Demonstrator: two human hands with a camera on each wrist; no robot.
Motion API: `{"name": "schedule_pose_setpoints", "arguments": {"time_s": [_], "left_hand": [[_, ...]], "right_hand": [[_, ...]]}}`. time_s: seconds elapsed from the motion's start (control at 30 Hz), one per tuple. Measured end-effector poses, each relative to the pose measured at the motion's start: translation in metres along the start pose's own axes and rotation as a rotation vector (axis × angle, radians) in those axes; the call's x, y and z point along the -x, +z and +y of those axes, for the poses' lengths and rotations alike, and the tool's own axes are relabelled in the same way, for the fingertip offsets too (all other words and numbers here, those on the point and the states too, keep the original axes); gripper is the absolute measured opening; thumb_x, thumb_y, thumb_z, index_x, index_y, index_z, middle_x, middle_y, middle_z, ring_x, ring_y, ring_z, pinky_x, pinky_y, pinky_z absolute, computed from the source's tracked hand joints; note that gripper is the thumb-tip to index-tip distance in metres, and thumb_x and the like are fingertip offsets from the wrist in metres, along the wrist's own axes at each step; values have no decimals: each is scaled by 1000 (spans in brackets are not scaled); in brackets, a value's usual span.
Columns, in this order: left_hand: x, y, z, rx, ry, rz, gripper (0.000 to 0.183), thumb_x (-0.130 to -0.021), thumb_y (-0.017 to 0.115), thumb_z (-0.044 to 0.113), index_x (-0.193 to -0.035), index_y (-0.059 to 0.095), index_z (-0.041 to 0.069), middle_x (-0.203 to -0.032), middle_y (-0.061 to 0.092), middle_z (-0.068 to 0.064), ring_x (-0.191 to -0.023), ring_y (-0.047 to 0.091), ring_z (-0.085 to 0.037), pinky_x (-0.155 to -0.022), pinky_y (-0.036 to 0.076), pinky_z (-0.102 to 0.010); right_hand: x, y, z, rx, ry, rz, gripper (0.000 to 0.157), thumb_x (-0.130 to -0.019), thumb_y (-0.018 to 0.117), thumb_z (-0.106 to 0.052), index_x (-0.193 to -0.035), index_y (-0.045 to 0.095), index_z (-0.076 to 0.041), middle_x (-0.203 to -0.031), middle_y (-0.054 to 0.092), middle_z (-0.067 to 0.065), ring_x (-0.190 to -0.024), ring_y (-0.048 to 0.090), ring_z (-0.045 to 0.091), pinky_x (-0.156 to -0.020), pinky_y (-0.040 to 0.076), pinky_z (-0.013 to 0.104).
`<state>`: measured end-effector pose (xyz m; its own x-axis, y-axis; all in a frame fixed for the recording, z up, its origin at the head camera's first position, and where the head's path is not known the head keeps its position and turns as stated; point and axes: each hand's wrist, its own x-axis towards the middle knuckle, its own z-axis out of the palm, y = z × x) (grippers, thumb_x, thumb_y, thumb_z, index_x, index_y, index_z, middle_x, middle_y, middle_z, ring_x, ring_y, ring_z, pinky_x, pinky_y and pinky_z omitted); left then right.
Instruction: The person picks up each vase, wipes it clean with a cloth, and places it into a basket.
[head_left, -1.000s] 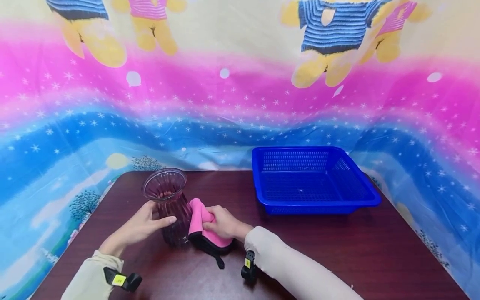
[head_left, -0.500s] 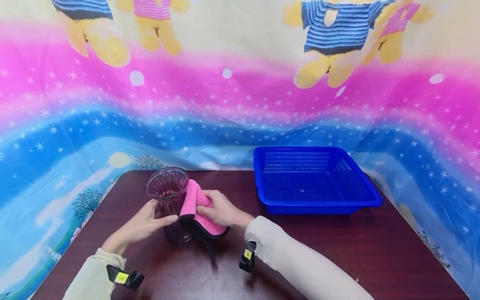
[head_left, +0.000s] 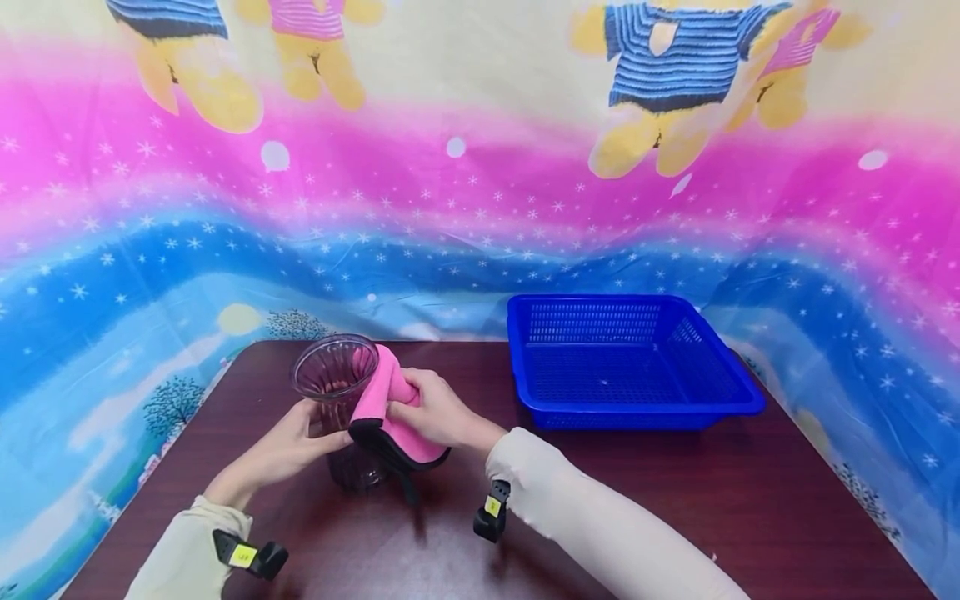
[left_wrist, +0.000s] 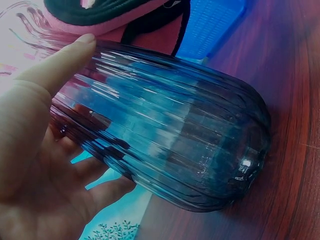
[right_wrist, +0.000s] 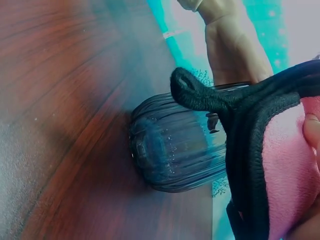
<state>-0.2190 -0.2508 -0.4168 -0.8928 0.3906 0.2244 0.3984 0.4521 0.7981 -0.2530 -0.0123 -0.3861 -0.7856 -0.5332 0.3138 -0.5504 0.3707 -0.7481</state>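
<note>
A ribbed, clear glass vase [head_left: 333, 375] with a flared rim stands on the dark wooden table, leaning slightly in the head view. My left hand [head_left: 288, 442] grips it from the left, thumb across the front and fingers behind, as the left wrist view shows through the glass [left_wrist: 175, 120]. On the vase's right side, my right hand [head_left: 435, 412] holds a folded pink cloth [head_left: 386, 392] with black edging against the upper part of the glass. In the right wrist view the cloth [right_wrist: 285, 155] and its black hanging loop [right_wrist: 192, 90] cover part of the vase.
A blue plastic basket [head_left: 637, 408] with perforated walls sits at the back right of the table [head_left: 637, 500]. Behind the table hangs a printed backdrop [head_left: 480, 208] in pink and blue. Each sleeve carries a small black wrist camera [head_left: 251, 556].
My right hand has slid the pink cloth upward and a little left along the vase, from its lower side towards the rim. The left hand keeps its grip with little movement.
</note>
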Motion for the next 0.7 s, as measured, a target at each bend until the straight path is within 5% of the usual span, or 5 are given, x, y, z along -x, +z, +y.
{"name": "schedule_pose_setpoints", "arguments": {"time_s": [0.7], "left_hand": [[1, 2, 1, 40, -34, -5, 60, -90, 67, 17, -140, 38, -1, -134, 54, -24, -107, 54, 13, -90, 48, -13]], "right_hand": [[1, 5, 10, 163, 8, -68, 12, -83, 71, -13, -89, 64, -5, -87, 65, 6, -76, 50, 9, -67, 41, 14]]}}
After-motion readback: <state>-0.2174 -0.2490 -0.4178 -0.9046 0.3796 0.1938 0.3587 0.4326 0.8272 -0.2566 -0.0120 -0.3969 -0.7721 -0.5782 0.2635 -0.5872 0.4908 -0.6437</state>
